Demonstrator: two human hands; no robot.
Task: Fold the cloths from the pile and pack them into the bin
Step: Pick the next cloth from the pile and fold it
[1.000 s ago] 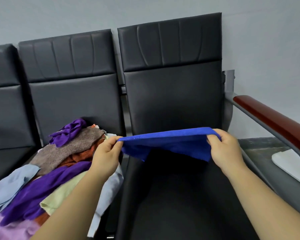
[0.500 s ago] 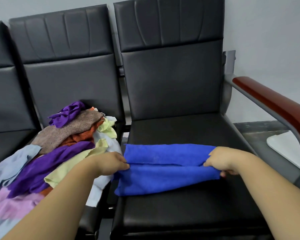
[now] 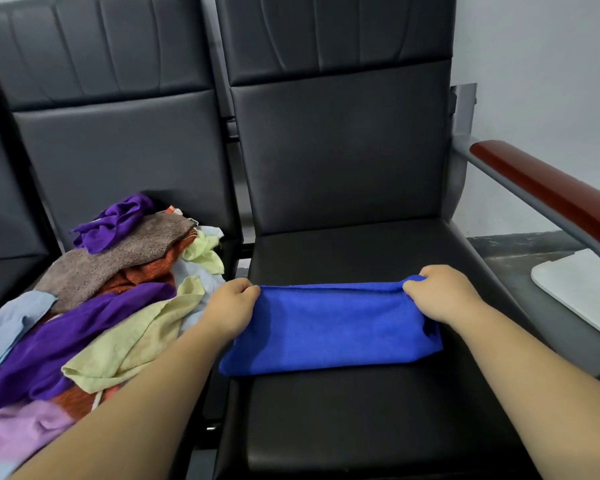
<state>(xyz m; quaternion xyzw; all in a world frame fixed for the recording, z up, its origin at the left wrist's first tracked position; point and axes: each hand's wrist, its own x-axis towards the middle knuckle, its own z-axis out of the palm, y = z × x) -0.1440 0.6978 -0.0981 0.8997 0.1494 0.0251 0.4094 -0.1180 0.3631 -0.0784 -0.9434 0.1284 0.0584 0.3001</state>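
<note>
A blue cloth (image 3: 329, 327) lies folded into a wide band on the black seat (image 3: 361, 410) in front of me. My left hand (image 3: 231, 304) pinches its far left corner and my right hand (image 3: 440, 296) pinches its far right corner, holding the top edge slightly raised. On the seat to the left sits the pile of cloths (image 3: 94, 306): purple, brown, orange, pale yellow, light blue and pink ones, loosely heaped. No bin is clearly in view.
Black padded backrests (image 3: 340, 143) rise behind both seats. A grey metal armrest with a red-brown wooden top (image 3: 548, 199) runs along the right. A white flat object (image 3: 582, 289) lies on the grey floor beyond it.
The blue cloth came down from mid-air onto the seat and was folded over on itself. Both hands still hold its corners and have drawn the fold toward me.
</note>
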